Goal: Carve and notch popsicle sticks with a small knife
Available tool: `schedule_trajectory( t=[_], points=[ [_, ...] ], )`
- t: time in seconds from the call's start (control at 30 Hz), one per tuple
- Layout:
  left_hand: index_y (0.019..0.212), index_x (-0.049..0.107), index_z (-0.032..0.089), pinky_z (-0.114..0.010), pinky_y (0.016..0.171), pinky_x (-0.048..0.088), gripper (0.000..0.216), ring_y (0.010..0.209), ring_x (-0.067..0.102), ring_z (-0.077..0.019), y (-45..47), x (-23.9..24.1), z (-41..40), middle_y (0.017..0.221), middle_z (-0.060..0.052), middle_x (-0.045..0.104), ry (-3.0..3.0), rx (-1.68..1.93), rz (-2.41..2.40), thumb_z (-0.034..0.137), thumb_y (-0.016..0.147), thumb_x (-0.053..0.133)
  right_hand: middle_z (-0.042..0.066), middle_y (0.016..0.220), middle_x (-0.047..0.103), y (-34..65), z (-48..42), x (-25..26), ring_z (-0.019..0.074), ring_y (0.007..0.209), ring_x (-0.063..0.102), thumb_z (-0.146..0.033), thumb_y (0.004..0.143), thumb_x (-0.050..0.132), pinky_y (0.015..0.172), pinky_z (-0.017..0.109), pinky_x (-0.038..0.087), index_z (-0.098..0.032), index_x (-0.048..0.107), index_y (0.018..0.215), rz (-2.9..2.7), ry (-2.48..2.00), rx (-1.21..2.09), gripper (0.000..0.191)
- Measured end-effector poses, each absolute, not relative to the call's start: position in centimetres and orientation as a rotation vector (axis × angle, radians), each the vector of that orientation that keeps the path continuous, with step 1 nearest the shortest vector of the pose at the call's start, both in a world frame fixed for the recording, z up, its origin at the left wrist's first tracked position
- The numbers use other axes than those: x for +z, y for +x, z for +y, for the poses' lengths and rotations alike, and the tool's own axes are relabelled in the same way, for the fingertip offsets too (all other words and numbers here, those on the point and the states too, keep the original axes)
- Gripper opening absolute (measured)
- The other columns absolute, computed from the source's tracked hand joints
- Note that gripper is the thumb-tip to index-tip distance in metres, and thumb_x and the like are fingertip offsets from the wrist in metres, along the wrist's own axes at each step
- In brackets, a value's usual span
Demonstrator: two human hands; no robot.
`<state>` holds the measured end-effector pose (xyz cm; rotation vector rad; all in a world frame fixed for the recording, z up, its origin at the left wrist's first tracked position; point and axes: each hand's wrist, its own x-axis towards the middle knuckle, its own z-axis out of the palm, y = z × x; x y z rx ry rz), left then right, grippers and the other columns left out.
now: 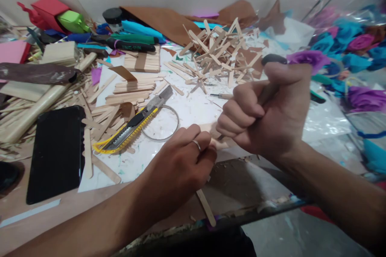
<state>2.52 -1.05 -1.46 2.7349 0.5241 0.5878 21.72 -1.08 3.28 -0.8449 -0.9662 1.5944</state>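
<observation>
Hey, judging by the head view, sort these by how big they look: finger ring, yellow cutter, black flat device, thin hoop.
Largest to smallest:
Black flat device
Yellow cutter
Thin hoop
Finger ring

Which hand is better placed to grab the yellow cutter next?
Probably your left hand: it is nearer the yellow cutter, though its grip is unclear. Your right hand is farther, closed around a dark-handled tool.

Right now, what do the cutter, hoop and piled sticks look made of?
Cutter: likely plastic, its yellow edge ribbed; blade probably metal, smooth grey. Hoop: plastic or metal, unclear; thin, greyish shine. Piled sticks: apparently bare wood, matte pale tan.
</observation>
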Motion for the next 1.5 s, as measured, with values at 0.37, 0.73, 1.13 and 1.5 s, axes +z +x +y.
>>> schedule_trajectory(
  t=[0.37,0.73,1.13,1.5],
  points=[
    [0.094,0.067,0.009,-0.035,0.069,0.048,0.022,0.084,0.054,-0.0206,2.5,-1.3,-1.0,0.091,-0.01,0.063,2.795,0.618,0.482,0.006,0.102,0.047,-0.007,0.041,0.014,21.5,-1.1,3.3,0.0078,0.036,0.015,-0.06,0.091,0.054,0.038,0.025,0.021,-0.024,0.023,0.047,-0.979,-0.87,1.564,0.065],
    [0.084,0.057,0.017,-0.032,0.069,0.05,0.026,0.08,0.056,-0.0173,2.8,-0.9,-1.2,0.088,-0.005,0.062,2.593,0.609,0.61,0.009,0.104,0.043,-0.008,0.037,0.009,19.0,-0.4,3.5,0.0057,0.032,0.007,-0.063,0.081,0.061,0.032,0.027,0.005,-0.025,0.021,0.041,-0.81,-0.937,1.529,0.069],
    [0.08,0.052,0.018,-0.032,0.069,0.047,0.022,0.08,0.056,-0.0165,3.1,-0.9,-1.7,0.083,-0.001,0.058,2.351,0.634,0.75,0.011,0.1,0.052,-0.009,0.039,0.018,18.9,0.0,2.4,0.0063,0.032,0.012,-0.046,0.091,0.06,0.031,0.026,0.01,-0.024,0.033,0.046,-0.879,-0.911,1.583,0.056],
    [0.091,0.063,0.015,-0.034,0.071,0.048,0.02,0.083,0.056,-0.0202,2.7,-1.1,-1.5,0.087,-0.005,0.061,2.677,0.552,0.68,0.009,0.101,0.047,-0.01,0.041,0.011,19.5,-0.6,2.7,0.0061,0.037,0.006,-0.066,0.09,0.056,0.036,0.025,0.008,-0.025,0.025,0.046,-0.788,-0.834,1.592,0.067]
  ],
)
